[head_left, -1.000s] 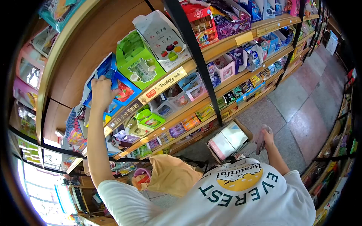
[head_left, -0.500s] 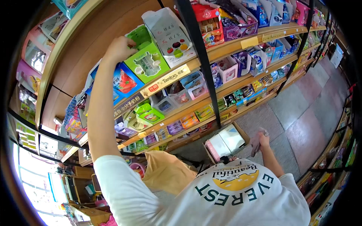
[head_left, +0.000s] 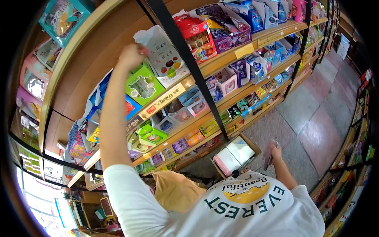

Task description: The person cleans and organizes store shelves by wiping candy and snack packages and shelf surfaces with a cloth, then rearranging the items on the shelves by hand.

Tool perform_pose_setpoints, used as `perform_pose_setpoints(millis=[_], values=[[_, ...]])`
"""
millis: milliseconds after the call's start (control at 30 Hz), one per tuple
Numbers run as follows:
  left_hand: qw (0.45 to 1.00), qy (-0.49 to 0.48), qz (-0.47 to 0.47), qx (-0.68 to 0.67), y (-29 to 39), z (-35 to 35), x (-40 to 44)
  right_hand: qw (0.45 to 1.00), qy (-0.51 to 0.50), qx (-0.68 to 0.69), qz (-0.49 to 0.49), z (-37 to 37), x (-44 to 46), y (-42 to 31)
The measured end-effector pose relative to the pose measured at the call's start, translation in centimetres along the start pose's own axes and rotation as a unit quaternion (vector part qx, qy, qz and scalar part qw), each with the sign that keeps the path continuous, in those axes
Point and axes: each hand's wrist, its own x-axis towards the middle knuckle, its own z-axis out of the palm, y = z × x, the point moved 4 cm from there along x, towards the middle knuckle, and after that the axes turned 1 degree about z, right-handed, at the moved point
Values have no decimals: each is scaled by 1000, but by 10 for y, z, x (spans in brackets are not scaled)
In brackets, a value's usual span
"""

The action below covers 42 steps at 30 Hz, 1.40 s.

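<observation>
My left hand [head_left: 133, 56] is raised just above the back of a green display box [head_left: 144, 85] on the upper shelf. Its fingers are curled together, and whatever they hold, if anything, is hidden. Right beside it stands a white box with fruit pictures [head_left: 164, 57]. A blue box with a red picture [head_left: 133, 106] sits on the other side of the green one, partly behind my forearm. Low at my right side, my right hand [head_left: 276, 151] is closed around a greyish cloth [head_left: 269, 155], which hangs down from it.
Black uprights [head_left: 189, 59] divide the shelves [head_left: 237, 55] of packaged sweets. On the floor stands an open carton [head_left: 256, 147] with white and pink boxes inside. A brown paper bag [head_left: 175, 189] is in front of me. More shelving [head_left: 347, 173] lines the right side.
My left hand has come up out of the green box and now hovers above it. The shelves have shifted slightly left in view. My right hand still holds the cloth.
</observation>
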Motion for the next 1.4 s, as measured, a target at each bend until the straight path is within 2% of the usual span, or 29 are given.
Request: perform_pose_setpoints(millis=[33, 100, 133, 200, 233, 300, 333, 367, 433, 567, 767, 867, 933, 967, 1033, 1067, 1100, 1167, 1200, 1233, 1267, 1300, 1367, 1400], values=[[999, -26, 12, -33, 9, 13, 12, 1000, -2, 1, -4, 0, -1, 1], [987, -120, -3, 105, 24, 35, 36, 999, -12, 37, -3, 1, 0, 3], [988, -116, -5, 105, 18, 43, 48, 998, -29, 49, -18, 5, -9, -6], [971, -173, -50, 158, 5, 64, 66, 995, -30, 93, -27, 10, -29, -22], [971, -168, -50, 161, 5, 64, 72, 990, -27, 138, -32, 11, -33, -24], [962, -224, -90, 128, 2, 73, 73, 992, -4, 121, -22, -6, -27, -14], [963, -183, -40, 195, 3, 74, 76, 995, 21, 101, -11, -18, -24, -11], [963, -178, -38, 197, -7, 77, 78, 994, 19, 106, -15, -30, -16, -3], [980, -106, 39, 164, -25, 77, 90, 995, 39, 90, -24, -52, 7, 19], [970, -93, 31, 220, -42, 78, 102, 995, 85, 54, -19, -68, 22, 26], [982, -136, 28, 130, -15, 61, 80, 995, 28, 98, -16, -45, 6, 7], [983, -90, 59, 148, -10, 52, 77, 996, -8, 85, -34, -36, 6, 1], [997, -59, 9, 44, -12, 36, 73, 998, 10, 59, -25, -34, 11, 4], [997, -58, 8, 45, -12, 30, 71, 998, 9, 60, -26, -33, 15, 4], [988, 70, -89, -109, -11, 1, 53, 996, -36, 70, -50, -14, 3, -17], [984, 83, -85, -132, -13, -7, 43, 996, -36, 69, -47, -4, -5, -29], [980, 94, -81, -155, -16, -15, 32, 992, -82, 84, -37, 15, -20, -50], [957, 287, -16, -35, 44, -57, -36, 980, -159, 115, -43, 55, -52, -94], [942, 327, -36, -66, 63, -70, -63, 971, -191, 130, -60, 76, -68, -116], [924, 366, -56, -97, 76, -78, -88, 965, -207, 134, -91, 93, -83, -136], [907, 388, -32, -162, 85, -80, -109, 957, -224, 137, -121, 109, -99, -155], [885, 408, -7, -225, 93, -79, -129, 939, -258, 125, -190, 126, -119, -178], [903, 374, -71, -198, 121, -61, -167, 889, -308, 95, -326, 152, -163, -219], [917, 342, -71, -194, 137, -40, -179, 858, -325, 77, -389, 164, -184, -231]])
